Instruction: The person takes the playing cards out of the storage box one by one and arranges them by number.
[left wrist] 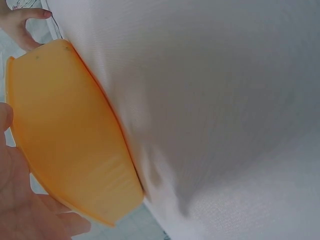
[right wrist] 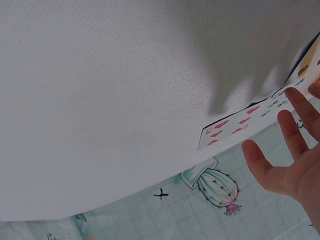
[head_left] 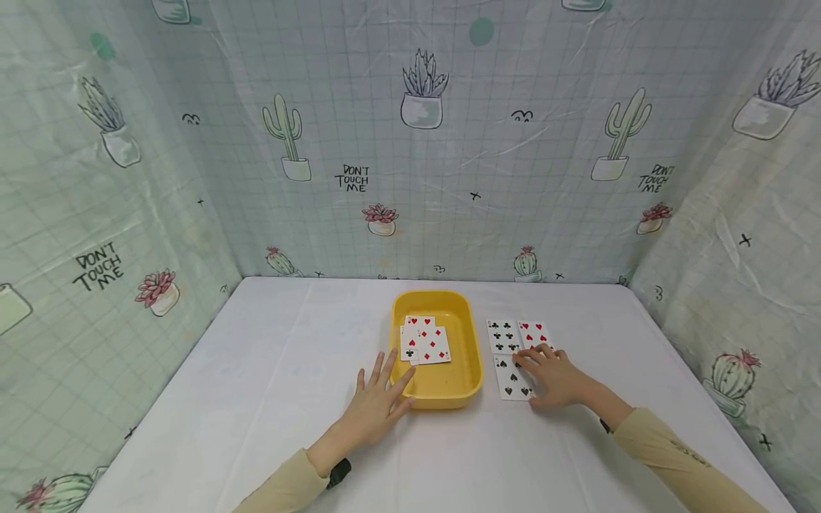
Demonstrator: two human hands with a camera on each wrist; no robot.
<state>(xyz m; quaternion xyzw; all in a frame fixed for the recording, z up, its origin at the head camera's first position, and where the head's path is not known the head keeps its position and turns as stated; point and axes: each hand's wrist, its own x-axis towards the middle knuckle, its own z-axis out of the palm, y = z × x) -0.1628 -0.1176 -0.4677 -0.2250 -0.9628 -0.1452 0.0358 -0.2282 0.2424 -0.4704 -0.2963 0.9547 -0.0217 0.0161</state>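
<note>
A yellow tray [head_left: 452,385] sits at the middle of the white table [head_left: 256,399] and holds several playing cards [head_left: 425,340], red ones on top. My left hand [head_left: 378,397] lies flat with straight fingers against the tray's front left corner; the left wrist view shows the tray's wall [left wrist: 65,135] beside my palm [left wrist: 20,205]. Right of the tray lie a clubs card [head_left: 502,335], a hearts card [head_left: 534,332] and a spades card [head_left: 512,381]. My right hand [head_left: 550,372] rests on them with spread fingers, fingertips on the spades and clubs cards. The hearts card [right wrist: 235,127] shows beside my right hand [right wrist: 295,160].
Cactus-print sheets [head_left: 423,142] wall the table at the back and both sides. The table's edge and a printed cactus [right wrist: 215,185] appear in the right wrist view. Bare white cloth stretches left of the tray and along the front.
</note>
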